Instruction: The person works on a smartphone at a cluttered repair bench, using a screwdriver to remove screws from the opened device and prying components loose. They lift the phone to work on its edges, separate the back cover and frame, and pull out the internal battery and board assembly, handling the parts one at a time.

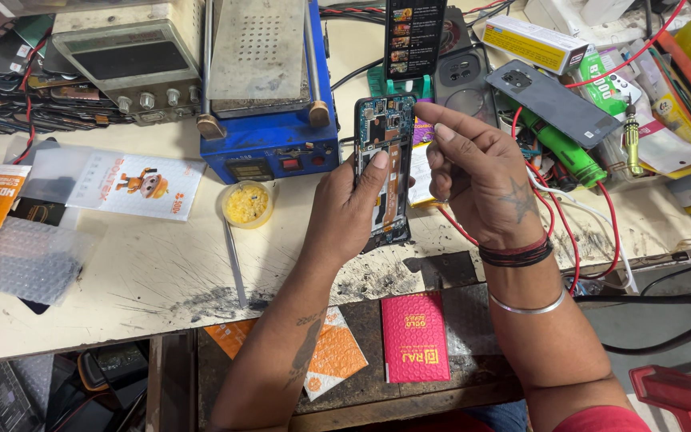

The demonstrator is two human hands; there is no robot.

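Observation:
My left hand (345,212) grips an opened phone (385,128) upright above the workbench, its circuit board and inner parts facing me, thumb pressed on its left edge. My right hand (481,180) is at the phone's right side, index finger stretched to the top right corner, other fingers curled against the edge. Whether the right hand pinches a small part is hidden. A dark phone back cover (557,104) lies to the right on the bench.
A blue heating-plate machine (269,144) stands behind the phone, a grey box with knobs (133,60) left of it. A small yellow pot (246,205), metal tweezers (235,260), bubble-wrap packets (29,260), red wires (569,232), a green tool (565,148) and a pink packet (415,336) lie around.

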